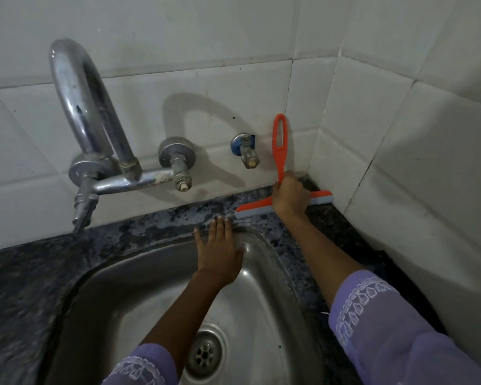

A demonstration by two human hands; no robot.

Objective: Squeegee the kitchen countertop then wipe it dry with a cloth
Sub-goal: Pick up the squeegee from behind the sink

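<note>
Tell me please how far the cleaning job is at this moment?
Nothing looks finished: the countertop behind the sink shows pale wet-looking patches. In hand: the right hand grips the orange squeegee, its blade on the counter in the back corner; the left hand lies flat on the sink's rim. Left: squeegeeing the strip, then drying it; no cloth is visible.

Squeegee [282,202] on countertop [156,226] behind sink [261,273], right of left hand's fingertips [220,222], tap [95,129] farther left
</note>
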